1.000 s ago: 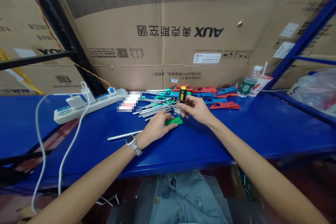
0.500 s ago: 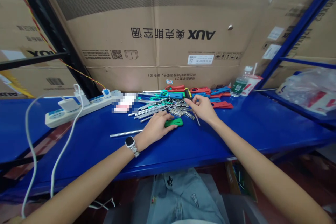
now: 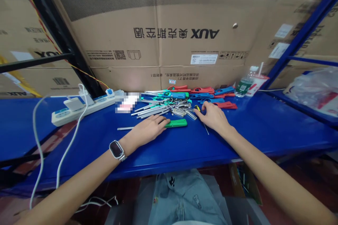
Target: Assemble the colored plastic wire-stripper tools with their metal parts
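My left hand [image 3: 149, 129] lies over a green long-necked lighter [image 3: 177, 123], fingers curled on its middle. The lighter's metal tube [image 3: 125, 128] sticks out to the left of the hand; the part between is hidden under my palm. My right hand [image 3: 214, 116] is closed around a small screwdriver [image 3: 198, 108] with a yellow and black handle, its thin shaft slanting down toward the table. Just beyond both hands lies a heap of metal lighter tubes [image 3: 150, 111] mixed with clear and silvery inner parts [image 3: 182, 110].
Red lighter bodies [image 3: 227, 105] and blue ones [image 3: 202, 96] lie behind the heap. A power strip [image 3: 87, 109] with white cables sits at left on the blue table [image 3: 169, 154]. A bottle [image 3: 243, 86] and a cup [image 3: 256, 86] stand at right, before a large carton [image 3: 174, 14].
My right hand has lowered and shifted right, with the screwdriver's handle dropping toward the table. My left hand has slid left along the green lighter, uncovering more of its body.
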`<act>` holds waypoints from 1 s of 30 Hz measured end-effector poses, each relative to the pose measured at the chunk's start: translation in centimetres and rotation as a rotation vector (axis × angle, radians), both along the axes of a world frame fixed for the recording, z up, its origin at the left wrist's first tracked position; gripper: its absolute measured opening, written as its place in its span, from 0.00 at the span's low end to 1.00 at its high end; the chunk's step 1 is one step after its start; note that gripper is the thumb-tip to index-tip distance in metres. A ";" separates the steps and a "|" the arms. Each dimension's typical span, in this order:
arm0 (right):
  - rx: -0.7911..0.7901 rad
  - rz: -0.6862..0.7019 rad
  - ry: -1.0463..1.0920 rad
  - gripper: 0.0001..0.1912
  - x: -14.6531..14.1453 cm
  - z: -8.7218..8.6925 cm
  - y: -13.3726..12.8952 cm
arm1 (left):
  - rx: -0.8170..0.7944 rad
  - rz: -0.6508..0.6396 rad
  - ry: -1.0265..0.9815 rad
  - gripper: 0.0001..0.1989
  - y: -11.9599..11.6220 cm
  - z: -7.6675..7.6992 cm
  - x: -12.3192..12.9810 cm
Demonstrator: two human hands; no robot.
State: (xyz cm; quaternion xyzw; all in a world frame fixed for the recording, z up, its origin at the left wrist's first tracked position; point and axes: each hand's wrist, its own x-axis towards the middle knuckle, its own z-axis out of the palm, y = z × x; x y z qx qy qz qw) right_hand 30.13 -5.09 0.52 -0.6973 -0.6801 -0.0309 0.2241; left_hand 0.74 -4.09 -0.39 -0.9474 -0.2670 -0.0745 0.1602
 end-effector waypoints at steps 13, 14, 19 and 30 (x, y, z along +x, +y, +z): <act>0.240 0.883 -0.171 0.16 -3.7 -0.5 -0.7 | -0.073 -0.123 -0.286 0.15 -0.2 1.9 1.2; 0.252 0.888 -0.154 0.16 -3.5 -0.6 -0.7 | -0.060 -0.135 -0.283 0.16 -0.2 2.0 1.3; 0.248 0.906 -0.142 0.16 -3.2 -0.9 -0.6 | -0.065 -0.175 -0.249 0.17 -0.1 2.2 1.8; 0.209 0.818 -0.146 0.21 -2.7 0.1 0.1 | -0.088 -0.123 -0.269 0.16 0.9 2.9 -0.1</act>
